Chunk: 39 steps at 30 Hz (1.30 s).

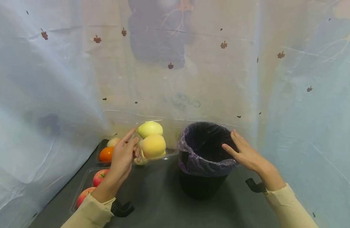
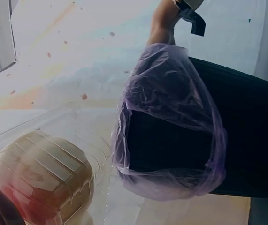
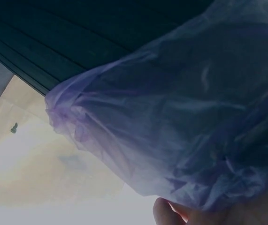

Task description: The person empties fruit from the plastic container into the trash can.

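My left hand (image 1: 124, 155) grips the left side of a clear plastic tray (image 1: 170, 155), held up above the dark table. In the tray lie a yellow peach (image 1: 153, 146), a yellow-green fruit (image 1: 150, 129) with a pointed end, and another pale fruit partly hidden below. The left wrist view shows the blushed peach (image 2: 44, 173) through the tray's ribbed plastic. A black bin (image 1: 202, 185) lined with a purple translucent bag (image 1: 204, 166) stands to the right of the tray. My right hand (image 1: 246, 155), fingers mostly straight, rests at the bin's right rim, the thumb over the opening.
On the left, another clear tray (image 1: 83, 183) holds red apples (image 1: 100, 177). Behind it a dark tray holds an orange fruit (image 1: 106, 154) and a pale one (image 1: 113, 142). Plastic sheeting (image 1: 175, 88) hangs close behind the table (image 1: 152, 202) and along both sides.
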Each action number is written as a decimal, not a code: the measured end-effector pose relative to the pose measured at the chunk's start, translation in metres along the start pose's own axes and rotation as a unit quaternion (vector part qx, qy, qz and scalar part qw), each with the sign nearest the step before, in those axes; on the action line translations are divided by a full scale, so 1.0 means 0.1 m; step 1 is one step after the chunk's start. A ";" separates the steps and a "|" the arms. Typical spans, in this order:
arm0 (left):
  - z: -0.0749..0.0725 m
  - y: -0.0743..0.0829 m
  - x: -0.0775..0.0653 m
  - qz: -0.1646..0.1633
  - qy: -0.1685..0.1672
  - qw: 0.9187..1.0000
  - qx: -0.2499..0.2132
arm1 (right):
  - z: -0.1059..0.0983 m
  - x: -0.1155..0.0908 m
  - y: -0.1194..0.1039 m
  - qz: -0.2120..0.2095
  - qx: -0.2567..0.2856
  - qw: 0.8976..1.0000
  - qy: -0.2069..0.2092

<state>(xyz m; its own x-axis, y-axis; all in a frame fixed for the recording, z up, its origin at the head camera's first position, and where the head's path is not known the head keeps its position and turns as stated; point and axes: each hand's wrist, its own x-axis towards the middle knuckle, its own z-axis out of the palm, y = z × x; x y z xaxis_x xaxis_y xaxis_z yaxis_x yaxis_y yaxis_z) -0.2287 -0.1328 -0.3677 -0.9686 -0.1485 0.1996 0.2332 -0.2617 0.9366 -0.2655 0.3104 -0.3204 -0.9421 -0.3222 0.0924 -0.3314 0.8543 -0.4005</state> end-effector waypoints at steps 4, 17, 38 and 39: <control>0.09 0.02 0.08 0.022 -0.012 1.000 -0.008 | 0.00 0.00 -0.01 0.002 0.001 1.000 -0.001; 0.36 0.09 0.31 0.092 -0.020 0.995 0.038 | -0.01 0.01 0.01 0.002 -0.002 1.000 0.000; 0.64 0.16 0.66 0.135 -0.027 0.986 0.094 | 0.00 0.01 0.00 -0.002 -0.008 1.000 0.003; 0.66 0.18 0.67 0.139 -0.029 0.985 0.095 | 0.00 0.00 0.00 -0.003 -0.008 1.000 0.004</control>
<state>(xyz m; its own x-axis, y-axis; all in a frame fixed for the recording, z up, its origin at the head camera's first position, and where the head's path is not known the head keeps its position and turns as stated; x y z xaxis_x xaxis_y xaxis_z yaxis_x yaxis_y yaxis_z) -0.2954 -0.0847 -0.3188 -0.8740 -0.1340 0.4672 0.4752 -0.0343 0.8792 -0.2660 0.3105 -0.3209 -0.9407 -0.3239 0.1009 -0.3371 0.8593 -0.3846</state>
